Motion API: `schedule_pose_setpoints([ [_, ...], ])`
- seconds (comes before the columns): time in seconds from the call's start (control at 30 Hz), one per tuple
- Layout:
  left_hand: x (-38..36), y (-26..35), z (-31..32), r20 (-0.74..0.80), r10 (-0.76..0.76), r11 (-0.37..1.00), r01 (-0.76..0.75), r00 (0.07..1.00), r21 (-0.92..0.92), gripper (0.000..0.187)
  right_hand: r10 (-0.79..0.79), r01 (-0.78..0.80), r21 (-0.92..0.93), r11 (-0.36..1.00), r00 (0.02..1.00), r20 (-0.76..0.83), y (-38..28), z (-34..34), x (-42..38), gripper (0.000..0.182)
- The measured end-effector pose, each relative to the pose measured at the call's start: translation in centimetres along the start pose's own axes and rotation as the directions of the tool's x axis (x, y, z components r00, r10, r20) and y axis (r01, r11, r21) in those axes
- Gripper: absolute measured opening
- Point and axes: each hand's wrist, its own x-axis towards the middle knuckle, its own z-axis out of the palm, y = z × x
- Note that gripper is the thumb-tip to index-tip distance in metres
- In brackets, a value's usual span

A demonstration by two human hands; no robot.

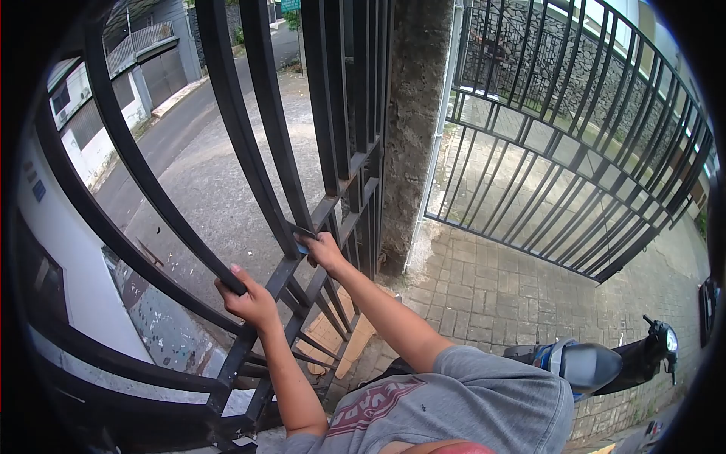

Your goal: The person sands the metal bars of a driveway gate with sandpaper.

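Note:
A tall black metal gate (261, 144) with vertical bars and crossbars stands in front of me. My left hand (253, 303) is wrapped round one vertical bar just above the lower crossbar, thumb up. Further right, my right hand (321, 253) is closed at the crossbar beside another bar, by the gate's latch area. A small blue thing (302, 248) shows next to its fingers; what it is cannot be made out. Both forearms reach up from a grey T-shirt (461, 393).
A rough concrete pillar (416, 129) rises right of the gate. Beyond it a second black gate (560, 166) stands over brick paving (484, 295). A motorbike (594, 367) is parked at the lower right. A road (174, 144) runs outside, past buildings.

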Motion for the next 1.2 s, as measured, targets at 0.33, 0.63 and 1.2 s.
schedule_pose_setpoints([
  [0.33, -0.1, -0.2, 0.0, 0.001, -0.001, 1.0, 0.001, 1.0, 0.028, 0.031, 0.026, -0.026, 0.017, 1.0, 0.999, 0.022, -0.4, -0.1, -0.1, 0.032],
  [0.63, -0.2, -0.4, -0.1, 0.006, -0.001, 0.999, 0.001, 1.0, 0.05, 0.031, 0.027, -0.026, -0.017, 1.0, 0.998, 0.059, -0.3, -0.5, -0.2, 0.037],
  [1.2, -0.2, 0.1, -0.2, 0.011, -0.023, 1.0, 0.023, 1.0, 0.021, 0.033, 0.042, -0.097, -0.267, 0.959, 0.978, -0.204, -2.2, 1.3, -1.3, 0.04],
])
